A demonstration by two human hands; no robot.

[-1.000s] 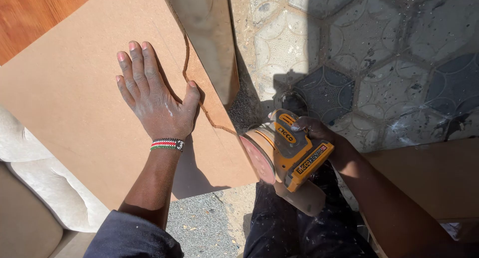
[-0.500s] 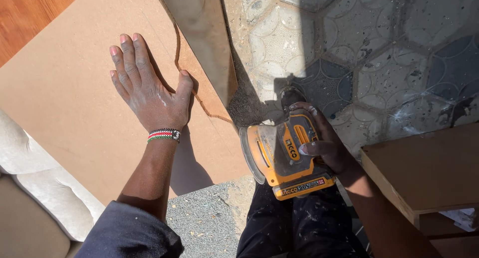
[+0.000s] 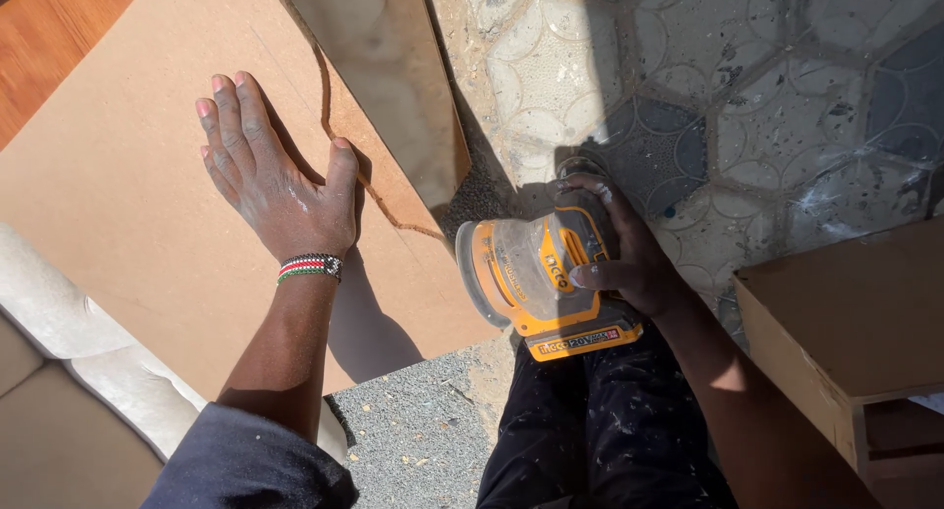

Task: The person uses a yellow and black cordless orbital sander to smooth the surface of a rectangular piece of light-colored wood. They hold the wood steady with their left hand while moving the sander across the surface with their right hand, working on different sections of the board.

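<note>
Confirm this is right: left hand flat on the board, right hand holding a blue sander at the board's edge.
Not quite. The sander is orange, not blue, as the head view shows. The left hand does lie flat on the board, and the right hand holds the sander at its edge.

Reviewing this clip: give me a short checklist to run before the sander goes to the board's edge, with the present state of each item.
1. Left hand flat on the board, steadying it: ok.
2. Right hand gripping the sander from above: ok.
3. Left hand clear of the sander, with the wavy cut line between them: ok.
4. Sanding pad seated against the board's edge: cannot tell, the sander body hides the contact.
5. Board supported underneath near the edge being worked: cannot tell; only the pale cushion at its near left side shows.
6. Sander running: cannot tell from a still picture.
</note>
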